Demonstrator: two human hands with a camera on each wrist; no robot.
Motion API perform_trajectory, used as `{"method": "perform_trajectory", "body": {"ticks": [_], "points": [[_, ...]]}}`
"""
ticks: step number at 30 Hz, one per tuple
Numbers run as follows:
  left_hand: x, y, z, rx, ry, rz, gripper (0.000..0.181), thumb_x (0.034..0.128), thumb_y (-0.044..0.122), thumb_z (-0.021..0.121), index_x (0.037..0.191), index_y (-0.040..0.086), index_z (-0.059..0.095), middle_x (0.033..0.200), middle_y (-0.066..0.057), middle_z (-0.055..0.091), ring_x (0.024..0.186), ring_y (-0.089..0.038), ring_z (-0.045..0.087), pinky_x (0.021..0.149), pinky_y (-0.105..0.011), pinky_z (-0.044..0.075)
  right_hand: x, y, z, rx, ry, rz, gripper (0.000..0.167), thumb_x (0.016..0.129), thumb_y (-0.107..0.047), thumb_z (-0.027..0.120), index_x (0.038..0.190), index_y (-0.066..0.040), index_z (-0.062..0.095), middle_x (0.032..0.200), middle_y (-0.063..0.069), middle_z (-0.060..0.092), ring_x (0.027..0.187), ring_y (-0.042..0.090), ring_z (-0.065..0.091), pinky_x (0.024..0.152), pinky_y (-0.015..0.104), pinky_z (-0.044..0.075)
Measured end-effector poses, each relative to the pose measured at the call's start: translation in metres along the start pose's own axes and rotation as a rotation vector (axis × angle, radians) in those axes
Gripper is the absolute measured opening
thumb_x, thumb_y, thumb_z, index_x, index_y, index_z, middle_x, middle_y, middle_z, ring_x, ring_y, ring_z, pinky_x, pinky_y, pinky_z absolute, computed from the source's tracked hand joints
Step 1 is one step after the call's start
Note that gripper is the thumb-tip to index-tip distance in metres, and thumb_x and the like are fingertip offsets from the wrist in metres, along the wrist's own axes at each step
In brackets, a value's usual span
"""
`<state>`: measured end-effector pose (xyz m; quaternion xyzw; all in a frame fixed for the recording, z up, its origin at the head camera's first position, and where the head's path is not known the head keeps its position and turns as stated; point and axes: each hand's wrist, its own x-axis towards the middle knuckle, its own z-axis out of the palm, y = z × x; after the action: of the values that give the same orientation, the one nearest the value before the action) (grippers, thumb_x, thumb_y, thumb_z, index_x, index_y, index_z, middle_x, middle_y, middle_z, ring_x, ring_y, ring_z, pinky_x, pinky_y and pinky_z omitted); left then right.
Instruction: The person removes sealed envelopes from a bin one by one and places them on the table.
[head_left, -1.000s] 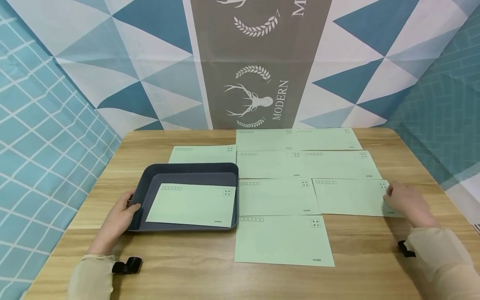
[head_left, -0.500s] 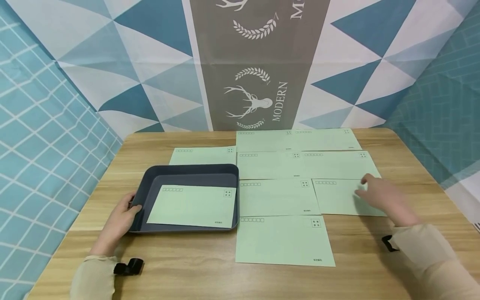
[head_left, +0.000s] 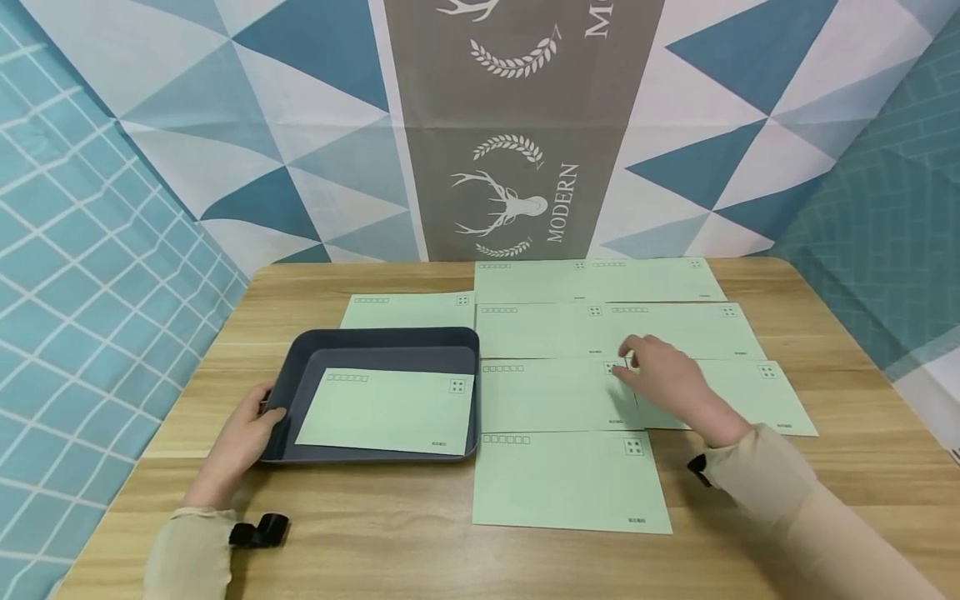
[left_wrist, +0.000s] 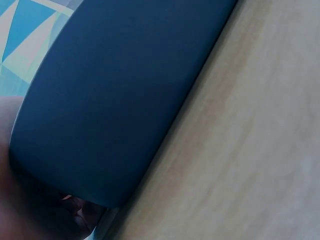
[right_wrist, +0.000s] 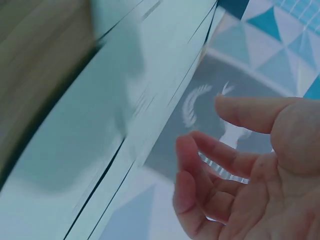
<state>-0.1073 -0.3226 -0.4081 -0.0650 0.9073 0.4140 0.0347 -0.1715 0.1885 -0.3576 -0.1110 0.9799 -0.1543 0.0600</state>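
My left hand [head_left: 243, 429] grips the left wall of a dark blue-grey tray [head_left: 390, 354], thumb over the rim. In the left wrist view the tray's outer wall [left_wrist: 110, 100] fills much of the picture, and most of the hand is hidden. A pale green envelope [head_left: 386, 412] lies in the tray, its right end near the tray's right wall. My right hand [head_left: 671, 379] hovers over the envelopes right of the tray. Its fingers are loosely bent, the thumb [right_wrist: 245, 110] stands apart from them, and nothing is held. Below it lies a middle-row envelope [head_left: 555, 396].
More pale green envelopes lie in rows, including a front one [head_left: 570, 483] and a right one [head_left: 750, 396]. Another envelope [head_left: 408, 310] is partly hidden behind the tray. The wooden table [head_left: 360, 525] meets a patterned cloth backdrop [head_left: 510, 125].
My right hand has left the right end of the right-hand envelope and moved left above the envelopes, its fingers lifted. The left hand and the tray have stayed in place.
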Motion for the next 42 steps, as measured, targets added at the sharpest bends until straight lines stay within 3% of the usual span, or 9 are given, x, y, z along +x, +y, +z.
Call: {"method": "perform_trajectory", "body": {"ticks": [10, 14, 18, 23, 30, 35, 42], "points": [[0.0, 0.0, 0.0, 0.016, -0.008, -0.008, 0.049, 0.0972, 0.013, 0.032, 0.139, -0.01, 0.019, 0.13, -0.033, 0.034, 0.116, -0.043, 0.034, 0.09, -0.05, 0.03, 0.01, -0.07, 0.021, 0.03, 0.148, -0.201, 0.027, 0.086, -0.026, 0.061, 0.102, -0.005, 0.061, 0.091, 0.009, 0.059, 0.067, 0.017, 0.055, 0.055, 0.029, 0.043], [0.0, 0.001, -0.001, 0.023, -0.013, -0.009, 0.049, 0.097, 0.013, 0.032, 0.139, -0.009, 0.02, 0.128, -0.033, 0.036, 0.113, -0.041, 0.037, 0.087, -0.042, 0.035, 0.013, -0.093, 0.029, 0.035, 0.221, -0.299, 0.028, 0.085, -0.027, 0.063, 0.101, -0.004, 0.062, 0.096, 0.009, 0.059, 0.082, 0.022, 0.057, 0.068, 0.035, 0.046], [0.0, 0.002, -0.002, 0.044, -0.007, 0.001, 0.047, 0.0963, 0.012, 0.032, 0.137, -0.009, 0.023, 0.126, -0.033, 0.04, 0.11, -0.039, 0.041, 0.08, -0.033, 0.036, 0.017, -0.112, 0.04, -0.002, 0.251, -0.388, 0.041, 0.084, -0.03, 0.064, 0.111, 0.001, 0.06, 0.118, 0.012, 0.054, 0.107, 0.027, 0.051, 0.085, 0.042, 0.043], [-0.001, 0.002, -0.002, 0.044, -0.007, -0.002, 0.047, 0.0963, 0.013, 0.032, 0.137, -0.009, 0.023, 0.125, -0.033, 0.039, 0.11, -0.04, 0.041, 0.082, -0.038, 0.035, 0.024, -0.129, 0.048, -0.064, 0.144, -0.469, 0.058, 0.084, -0.035, 0.064, 0.124, 0.005, 0.052, 0.137, 0.015, 0.041, 0.127, 0.027, 0.036, 0.101, 0.045, 0.031], [-0.002, 0.001, -0.002, 0.031, -0.01, -0.01, 0.048, 0.0967, 0.013, 0.031, 0.138, -0.009, 0.022, 0.128, -0.033, 0.037, 0.113, -0.041, 0.038, 0.086, -0.045, 0.033, 0.039, -0.144, 0.053, -0.206, -0.023, -0.561, 0.065, 0.085, -0.044, 0.06, 0.129, 0.001, 0.048, 0.138, 0.011, 0.04, 0.13, 0.022, 0.033, 0.11, 0.04, 0.017], [-0.001, 0.0, -0.002, 0.034, -0.002, 0.003, 0.048, 0.0963, 0.012, 0.032, 0.138, -0.009, 0.022, 0.128, -0.033, 0.037, 0.112, -0.041, 0.039, 0.085, -0.044, 0.034, 0.045, -0.152, 0.061, -0.336, -0.116, -0.563, 0.079, 0.082, -0.06, 0.052, 0.134, -0.001, 0.042, 0.14, 0.011, 0.038, 0.131, 0.023, 0.032, 0.11, 0.044, 0.014], [0.0, 0.0, -0.001, 0.028, 0.002, 0.013, 0.047, 0.0964, 0.013, 0.032, 0.137, -0.009, 0.024, 0.128, -0.033, 0.036, 0.114, -0.042, 0.038, 0.088, -0.048, 0.033, 0.05, -0.161, 0.071, -0.434, -0.167, -0.5, 0.091, 0.076, -0.073, 0.044, 0.134, -0.003, 0.044, 0.138, 0.009, 0.043, 0.13, 0.023, 0.033, 0.109, 0.048, 0.014]]}}
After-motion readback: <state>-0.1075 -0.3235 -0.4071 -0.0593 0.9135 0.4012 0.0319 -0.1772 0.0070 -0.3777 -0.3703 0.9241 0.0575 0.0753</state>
